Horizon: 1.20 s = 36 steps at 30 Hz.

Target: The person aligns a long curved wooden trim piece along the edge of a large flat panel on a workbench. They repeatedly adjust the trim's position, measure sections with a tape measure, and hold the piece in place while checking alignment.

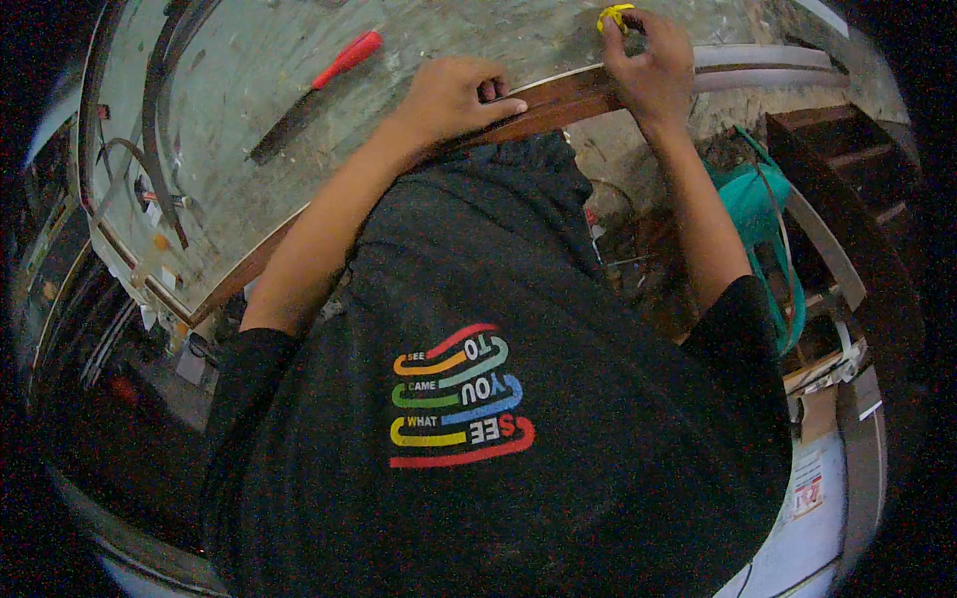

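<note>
My left hand [451, 98] is at the brown front edge [570, 100] of the grey-green worktop [429, 35]. Its fingers are curled, and its thumb presses along that edge. To its right, my right hand [653, 68] is raised over the same edge, pinching a small bright yellow object [615, 16] between thumb and fingers. What kind of object it is cannot be made out. Beyond my left forearm lies a tool with a red handle [348, 58] and a long dark flat blade [283, 127], touched by neither hand.
Dark curved strips [152, 100] lie at the worktop's left side. Pale long strips [768, 68] extend right of my right hand. A teal plastic stool [760, 209] stands below on the right, beside a dark brown shelf unit [837, 149]. My dark shirt [478, 259] fills the near middle.
</note>
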{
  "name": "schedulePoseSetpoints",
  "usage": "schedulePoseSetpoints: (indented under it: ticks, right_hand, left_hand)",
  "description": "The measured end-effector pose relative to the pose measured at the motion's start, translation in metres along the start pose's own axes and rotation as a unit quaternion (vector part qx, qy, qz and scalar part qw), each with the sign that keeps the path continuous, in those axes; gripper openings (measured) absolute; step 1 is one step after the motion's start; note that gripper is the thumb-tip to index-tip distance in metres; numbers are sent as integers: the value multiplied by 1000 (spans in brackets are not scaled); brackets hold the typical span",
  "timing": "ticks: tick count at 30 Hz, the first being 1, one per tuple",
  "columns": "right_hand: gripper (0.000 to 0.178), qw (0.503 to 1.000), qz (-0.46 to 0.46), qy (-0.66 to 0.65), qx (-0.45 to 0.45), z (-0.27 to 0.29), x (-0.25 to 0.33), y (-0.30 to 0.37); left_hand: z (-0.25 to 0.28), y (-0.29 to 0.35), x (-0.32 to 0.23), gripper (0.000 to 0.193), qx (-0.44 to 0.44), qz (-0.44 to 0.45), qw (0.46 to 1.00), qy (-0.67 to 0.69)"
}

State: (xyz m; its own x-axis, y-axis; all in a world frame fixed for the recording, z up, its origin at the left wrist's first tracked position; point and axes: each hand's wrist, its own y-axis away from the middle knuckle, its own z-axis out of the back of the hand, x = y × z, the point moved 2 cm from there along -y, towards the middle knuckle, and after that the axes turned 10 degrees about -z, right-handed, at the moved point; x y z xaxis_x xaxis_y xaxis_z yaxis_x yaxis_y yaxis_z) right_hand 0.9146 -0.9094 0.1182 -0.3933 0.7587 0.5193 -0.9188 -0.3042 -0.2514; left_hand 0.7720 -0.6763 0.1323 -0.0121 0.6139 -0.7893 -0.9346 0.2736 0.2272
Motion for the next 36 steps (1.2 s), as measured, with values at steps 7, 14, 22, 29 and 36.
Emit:
schedulePoseSetpoints:
  ticks: [7,14,22,29,36]
  right_hand:
    - [25,1000,-6,-30,0,3,1,-4]
    - [24,1000,-19,5,18,11,6,-2]
    - [25,1000,-10,-8,24,10,7,-4]
    - [26,999,-21,5,24,9,8,-2]
    - [26,999,-6,17,37,7,11,1]
  left_hand:
    - [-1,-2,-4,35,-31,-2,999,7]
    - [4,5,1,23,-17,-16,991,134]
    - [-1,-6,-11,33,8,73,997,-14]
    - [11,-6,9,30,54,10,989,141]
    - [10,-7,-1,22,85,76,991,65]
